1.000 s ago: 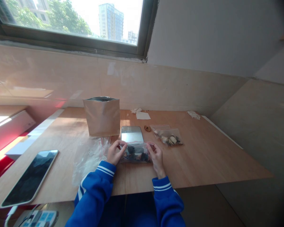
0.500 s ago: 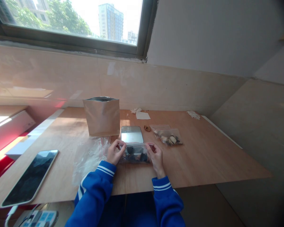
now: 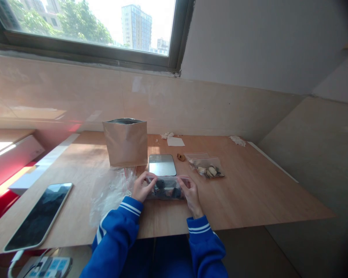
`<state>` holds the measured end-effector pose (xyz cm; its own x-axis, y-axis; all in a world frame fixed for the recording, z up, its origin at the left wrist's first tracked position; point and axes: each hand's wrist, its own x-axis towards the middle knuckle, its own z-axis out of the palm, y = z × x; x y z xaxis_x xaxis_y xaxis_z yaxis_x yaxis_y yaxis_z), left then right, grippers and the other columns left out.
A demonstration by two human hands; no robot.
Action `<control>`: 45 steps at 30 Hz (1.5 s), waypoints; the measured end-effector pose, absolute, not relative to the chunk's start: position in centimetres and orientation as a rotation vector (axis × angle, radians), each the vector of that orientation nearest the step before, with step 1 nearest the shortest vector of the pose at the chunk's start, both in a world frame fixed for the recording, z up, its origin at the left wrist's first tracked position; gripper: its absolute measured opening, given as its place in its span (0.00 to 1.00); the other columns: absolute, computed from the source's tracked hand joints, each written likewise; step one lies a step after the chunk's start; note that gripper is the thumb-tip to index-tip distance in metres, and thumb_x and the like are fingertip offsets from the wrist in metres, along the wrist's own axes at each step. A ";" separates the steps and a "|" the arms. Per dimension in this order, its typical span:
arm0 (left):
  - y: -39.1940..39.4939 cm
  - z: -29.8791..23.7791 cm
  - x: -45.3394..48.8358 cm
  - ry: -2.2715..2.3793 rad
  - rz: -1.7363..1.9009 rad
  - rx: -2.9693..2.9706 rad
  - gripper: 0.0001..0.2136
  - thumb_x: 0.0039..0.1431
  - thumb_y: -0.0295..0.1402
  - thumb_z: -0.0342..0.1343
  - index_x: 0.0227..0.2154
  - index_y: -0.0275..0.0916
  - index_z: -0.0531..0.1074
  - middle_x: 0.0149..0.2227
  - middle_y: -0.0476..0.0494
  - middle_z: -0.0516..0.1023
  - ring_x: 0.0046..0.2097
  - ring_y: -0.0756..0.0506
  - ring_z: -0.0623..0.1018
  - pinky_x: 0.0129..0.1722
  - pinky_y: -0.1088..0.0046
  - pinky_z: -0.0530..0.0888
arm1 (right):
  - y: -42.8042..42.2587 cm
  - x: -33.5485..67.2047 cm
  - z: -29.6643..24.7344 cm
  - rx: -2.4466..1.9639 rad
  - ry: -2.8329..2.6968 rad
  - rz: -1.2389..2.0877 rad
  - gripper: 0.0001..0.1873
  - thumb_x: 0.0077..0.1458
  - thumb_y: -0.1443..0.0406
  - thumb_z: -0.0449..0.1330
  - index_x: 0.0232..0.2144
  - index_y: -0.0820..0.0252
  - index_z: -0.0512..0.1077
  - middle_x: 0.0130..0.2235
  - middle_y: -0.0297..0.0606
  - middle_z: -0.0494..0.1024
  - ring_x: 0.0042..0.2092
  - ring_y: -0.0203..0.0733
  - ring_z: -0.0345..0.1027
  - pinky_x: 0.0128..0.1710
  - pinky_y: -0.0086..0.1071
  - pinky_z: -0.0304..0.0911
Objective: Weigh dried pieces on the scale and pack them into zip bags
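Note:
A clear zip bag (image 3: 167, 194) with dark lumpy pieces inside lies near the table's front edge. My left hand (image 3: 142, 187) pinches its top edge at the left corner between thumb and fingers. At the right part of the same edge, my right hand (image 3: 190, 192) also pinches the bag. Just behind it lies a flat silver-topped scale (image 3: 162, 165). Two more zip bags sit to the right; the front one (image 3: 211, 172) holds pale and dark slices. A small brown piece (image 3: 181, 157) lies beside them.
A brown stand-up pouch (image 3: 127, 144) stands open at the back left. Crumpled clear plastic bags (image 3: 110, 197) lie left of my hands. A phone (image 3: 39, 216) rests at the far left, above a power strip (image 3: 50, 267). White paper (image 3: 176, 141) lies near the wall.
My right hand's pinch has shifted slightly left along the bag's top edge. The left hand keeps its hold, and the other things stay where they were.

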<state>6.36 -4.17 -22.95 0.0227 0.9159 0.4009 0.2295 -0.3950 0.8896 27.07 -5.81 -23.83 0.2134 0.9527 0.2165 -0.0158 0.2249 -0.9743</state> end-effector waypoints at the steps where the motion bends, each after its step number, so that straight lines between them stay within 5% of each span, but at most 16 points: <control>1: -4.2 -23.0 6.4 1.176 1.409 1.676 0.09 0.56 0.39 0.58 0.30 0.38 0.74 0.31 0.45 0.77 0.34 0.48 0.76 0.35 0.74 0.72 | -5.8 27.1 -23.9 -1.108 -1.128 0.907 0.14 0.49 0.55 0.65 0.30 0.60 0.74 0.29 0.34 0.76 0.31 0.37 0.68 0.33 0.29 0.65; 10: -4.3 -23.0 6.7 1.152 1.400 1.528 0.11 0.55 0.41 0.59 0.30 0.36 0.74 0.31 0.44 0.77 0.30 0.49 0.76 0.27 0.76 0.72 | -5.8 27.1 -23.8 -1.108 -1.125 0.891 0.14 0.49 0.54 0.64 0.31 0.59 0.74 0.30 0.35 0.75 0.33 0.38 0.68 0.33 0.30 0.65; 17: -4.5 -22.1 7.0 1.073 1.354 1.587 0.11 0.53 0.41 0.60 0.28 0.36 0.76 0.30 0.44 0.78 0.35 0.47 0.77 0.36 0.72 0.73 | -6.1 26.8 -23.4 -1.084 -1.126 0.997 0.14 0.47 0.55 0.66 0.29 0.59 0.76 0.32 0.36 0.77 0.36 0.41 0.70 0.38 0.33 0.66; 45: -4.7 -22.0 7.5 1.062 1.348 1.566 0.11 0.52 0.41 0.61 0.27 0.37 0.77 0.30 0.44 0.78 0.34 0.46 0.77 0.35 0.72 0.73 | -6.6 25.5 -21.5 -1.057 -1.222 1.019 0.11 0.47 0.57 0.66 0.26 0.58 0.77 0.27 0.34 0.77 0.32 0.40 0.71 0.37 0.33 0.67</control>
<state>7.46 -4.74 -21.97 0.0816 0.9423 0.3247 0.0951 -0.3316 0.9386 25.55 -6.55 -21.52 0.0753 0.9749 0.2094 -0.0311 0.2122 -0.9767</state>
